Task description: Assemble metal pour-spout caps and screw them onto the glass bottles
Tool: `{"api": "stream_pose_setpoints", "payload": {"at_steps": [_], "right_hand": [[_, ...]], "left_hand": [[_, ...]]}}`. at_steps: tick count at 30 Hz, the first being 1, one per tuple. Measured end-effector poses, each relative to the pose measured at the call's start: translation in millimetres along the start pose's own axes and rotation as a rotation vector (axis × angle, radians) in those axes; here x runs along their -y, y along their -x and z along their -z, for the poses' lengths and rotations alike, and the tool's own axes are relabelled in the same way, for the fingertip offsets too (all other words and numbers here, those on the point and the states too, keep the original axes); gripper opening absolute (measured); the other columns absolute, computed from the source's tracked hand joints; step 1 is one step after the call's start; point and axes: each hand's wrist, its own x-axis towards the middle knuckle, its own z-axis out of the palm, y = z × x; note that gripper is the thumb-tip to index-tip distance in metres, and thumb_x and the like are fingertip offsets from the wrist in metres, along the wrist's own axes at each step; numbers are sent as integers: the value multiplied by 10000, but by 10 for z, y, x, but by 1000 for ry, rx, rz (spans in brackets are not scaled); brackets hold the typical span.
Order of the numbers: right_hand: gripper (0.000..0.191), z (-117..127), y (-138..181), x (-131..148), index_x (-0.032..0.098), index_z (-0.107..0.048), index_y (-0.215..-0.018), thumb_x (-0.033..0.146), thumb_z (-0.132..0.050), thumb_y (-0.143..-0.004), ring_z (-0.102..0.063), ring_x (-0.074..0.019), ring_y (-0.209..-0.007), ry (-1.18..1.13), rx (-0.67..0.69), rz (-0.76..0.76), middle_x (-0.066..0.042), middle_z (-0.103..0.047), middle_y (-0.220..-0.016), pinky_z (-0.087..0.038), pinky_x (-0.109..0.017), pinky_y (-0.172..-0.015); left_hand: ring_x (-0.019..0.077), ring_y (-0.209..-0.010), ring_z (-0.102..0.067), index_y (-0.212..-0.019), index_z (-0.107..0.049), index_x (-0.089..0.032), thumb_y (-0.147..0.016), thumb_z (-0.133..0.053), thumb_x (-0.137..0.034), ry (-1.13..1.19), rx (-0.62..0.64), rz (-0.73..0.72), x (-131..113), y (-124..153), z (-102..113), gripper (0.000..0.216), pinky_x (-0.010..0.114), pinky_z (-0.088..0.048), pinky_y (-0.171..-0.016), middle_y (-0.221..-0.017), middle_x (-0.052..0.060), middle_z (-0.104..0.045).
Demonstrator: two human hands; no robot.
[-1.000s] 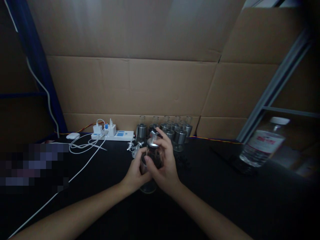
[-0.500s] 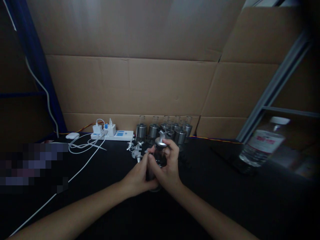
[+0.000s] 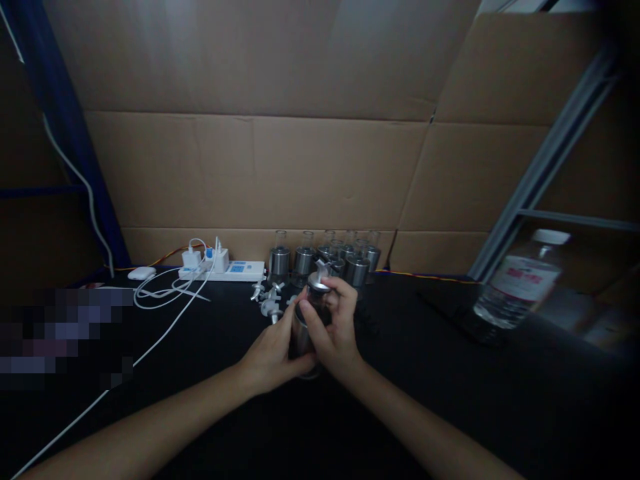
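Upright between my hands is a glass bottle with a metal sleeve (image 3: 302, 337), partly hidden by my fingers. My left hand (image 3: 273, 353) is closed around its body from the left side. My right hand (image 3: 337, 323) is closed at the bottle's neck, its fingers at the silvery spout cap (image 3: 319, 283) on top. Whether the cap is seated on the neck I cannot tell. Just beyond my left fingers lie several loose metal and clear plastic spout pieces (image 3: 270, 303). Behind them, similar sleeved bottles (image 3: 358, 272) stand grouped near the cardboard wall.
A power strip (image 3: 245, 270) with white plugs and looped white cables (image 3: 150, 300) lies at the back left, near a small white case (image 3: 142, 273). At the right stands a large clear water bottle (image 3: 520, 287). A cardboard wall (image 3: 260, 173) bounds the black table.
The spout cap and my right fingers have shifted slightly, and more of the bottle's metal sleeve now shows. The whole view has moved a little. Both hands keep their hold.
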Motion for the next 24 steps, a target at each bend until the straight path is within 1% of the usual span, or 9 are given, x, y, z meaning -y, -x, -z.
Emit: {"api": "stream_pose_setpoints", "payload": {"at_steps": [5, 7, 9, 11, 14, 16, 18, 21, 24], "right_hand": [[417, 76, -116, 88, 244, -279, -1084, 120, -488, -745, -572, -137, -759, -23, -96, 67, -25, -520, -885, -494, -302, -671], [415, 165, -217, 121, 246, -259, -1080, 123, -477, -749, -574, -142, -754, -40, -165, 107, -20, -515, -859, -492, -325, -687], [413, 306, -335, 108, 246, -256, -1074, 127, -478, -746, -571, -145, -756, 19, -260, 179, -15, -496, -856, -481, -352, -717], [420, 497, -448, 39, 249, -261, -1069, 146, -494, -735, -565, -140, -747, 155, -376, 264, -13, -472, -878, -468, -366, -736], [426, 830, -572, -135, 254, -268, -1085, 198, -503, -734, -557, -135, -742, 367, -482, 284, -38, -430, -994, -468, -354, -709], [428, 1035, -611, -253, 249, -257, -1117, 227, -481, -753, -554, -147, -777, 520, -532, 221, -54, -420, -1046, -458, -347, -719], [415, 1193, -617, -351, 233, -252, -1134, 260, -452, -771, -547, -164, -824, 681, -531, 134, -70, -420, -1082, -449, -333, -732], [409, 1324, -583, -464, 173, -230, -1164, 277, -389, -802, -534, -185, -901, 900, -425, -80, -111, -454, -1085, -417, -299, -789], [424, 1363, -536, -565, 133, -192, -1191, 273, -337, -818, -530, -205, -929, 1023, -302, -294, -141, -478, -1081, -392, -293, -805]], "left_hand": [[266, -1192, -324, -1320, -43, -215, -718, -558, -290, -69, -3, -74, -9, 23, 13, 796, 452, -316, -952, -1350, 118, -261], [261, -1190, -324, -1322, -36, -225, -752, -520, -288, -59, -18, -79, -1, 29, 20, 750, 456, -337, -932, -1346, 114, -270], [250, -1163, -358, -1320, -53, -232, -788, -469, -262, -1, -68, -61, 15, 24, 25, 676, 426, -403, -868, -1328, 114, -299], [239, -1132, -389, -1316, -78, -235, -809, -429, -234, 55, -118, -44, 28, 12, 27, 617, 383, -448, -801, -1318, 118, -306], [229, -1119, -394, -1309, -122, -233, -815, -410, -217, 46, -97, -39, 18, 3, 27, 572, 358, -456, -791, -1317, 116, -295], [225, -1144, -363, -1306, -140, -231, -808, -416, -213, -16, -22, -55, -17, 9, 30, 570, 366, -438, -834, -1327, 104, -275], [224, -1180, -316, -1306, -140, -229, -797, -422, -203, -89, 66, -86, -68, 20, 39, 582, 389, -399, -894, -1341, 90, -249], [219, -1214, -267, -1305, -141, -220, -784, -429, -187, -158, 158, -133, -142, 31, 61, 596, 414, -319, -969, -1348, 80, -237], [210, -1219, -263, -1299, -159, -211, -780, -431, -182, -184, 185, -150, -186, 27, 80, 587, 396, -282, -998, -1348, 80, -234]]}}
